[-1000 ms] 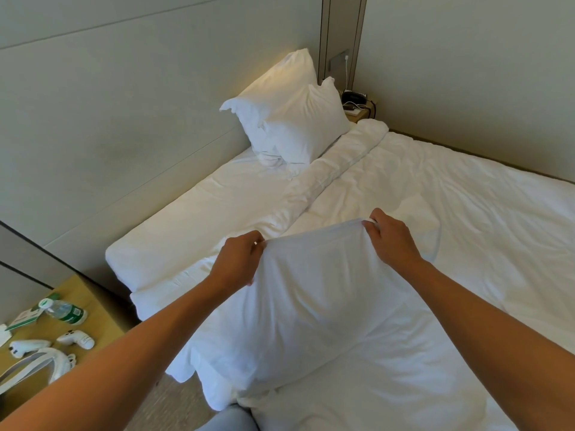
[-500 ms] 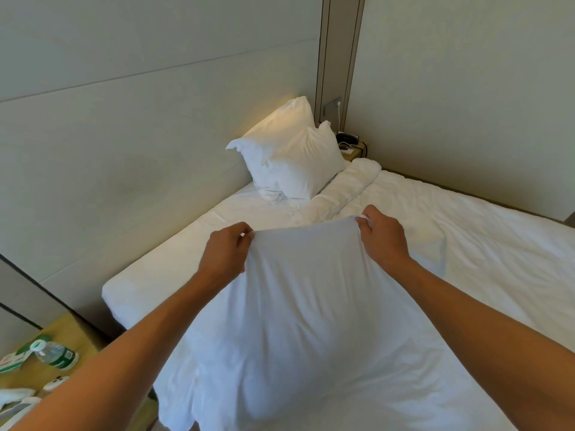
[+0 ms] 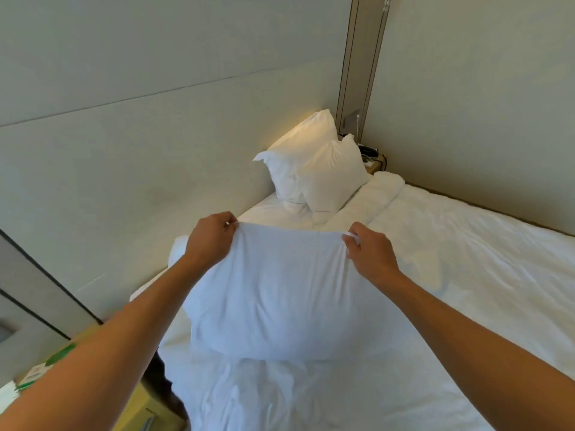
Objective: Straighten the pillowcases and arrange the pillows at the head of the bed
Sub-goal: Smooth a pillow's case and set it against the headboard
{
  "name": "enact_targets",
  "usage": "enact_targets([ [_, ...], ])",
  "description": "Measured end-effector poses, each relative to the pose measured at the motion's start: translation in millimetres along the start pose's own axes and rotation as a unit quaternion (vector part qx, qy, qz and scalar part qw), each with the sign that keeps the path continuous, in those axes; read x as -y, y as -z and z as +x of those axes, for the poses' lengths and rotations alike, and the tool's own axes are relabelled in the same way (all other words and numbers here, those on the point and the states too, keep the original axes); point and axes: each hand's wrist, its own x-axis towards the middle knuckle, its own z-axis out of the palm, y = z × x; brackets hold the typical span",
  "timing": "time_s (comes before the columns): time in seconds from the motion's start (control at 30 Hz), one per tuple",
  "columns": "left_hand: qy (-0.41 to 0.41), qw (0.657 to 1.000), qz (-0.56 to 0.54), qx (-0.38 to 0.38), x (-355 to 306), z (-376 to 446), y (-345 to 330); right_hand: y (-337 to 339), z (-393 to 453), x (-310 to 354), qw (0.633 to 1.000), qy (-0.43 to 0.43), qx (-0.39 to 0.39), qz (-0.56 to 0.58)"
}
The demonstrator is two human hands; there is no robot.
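Note:
A white pillow in its pillowcase (image 3: 280,293) hangs in front of me above the bed (image 3: 466,275). My left hand (image 3: 211,241) pinches the case's top left corner. My right hand (image 3: 370,256) pinches the top right corner. The top edge is stretched tight between them and the pillow's bulk sags to the bottom of the case. Two other white pillows (image 3: 314,169) lean upright against the headboard wall (image 3: 155,135) at the far corner of the bed.
A rolled duvet fold (image 3: 379,194) runs along the head of the bed. A nightstand with a phone and cables (image 3: 370,154) stands in the far corner. A wooden side table (image 3: 49,368) with green-labelled items sits at the lower left beside the bed.
Both hands have lifted the pillow by its case's top corners, from lying on the bed to hanging clear of it. My view has tilted upward.

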Motion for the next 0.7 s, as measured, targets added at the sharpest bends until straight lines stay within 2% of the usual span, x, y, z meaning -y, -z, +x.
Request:
enact_targets([
  [0.1,0.022,0.998,0.027,0.044,51.9,-6.4,-29.9,-56.2,-22.6,-3.9,0.995,-0.04,0.085,-0.023],
  [0.2,0.019,0.997,-0.017,0.078,84.9,-2.3,-46.5,-91.3,-33.8,-6.8,0.99,-0.068,0.115,-0.051],
  [0.4,-0.026,0.988,-0.072,0.135,130.5,37.1,-62.9,-109.9,-13.5,-15.0,0.977,-0.097,0.095,-0.164],
  [0.53,-0.052,0.98,-0.08,0.177,151.5,58.3,-76.9,-109.4,1.6,-21.7,0.985,-0.106,0.062,-0.121],
  [0.63,-0.069,0.975,-0.073,0.199,157.2,72.0,-83.7,-103.0,8.1,-22.1,0.988,-0.129,0.066,-0.058],
  [0.7,-0.081,0.974,-0.05,0.204,158.1,79.1,-85.4,-97.7,11.0,-20.1,0.988,-0.12,0.076,-0.06],
])
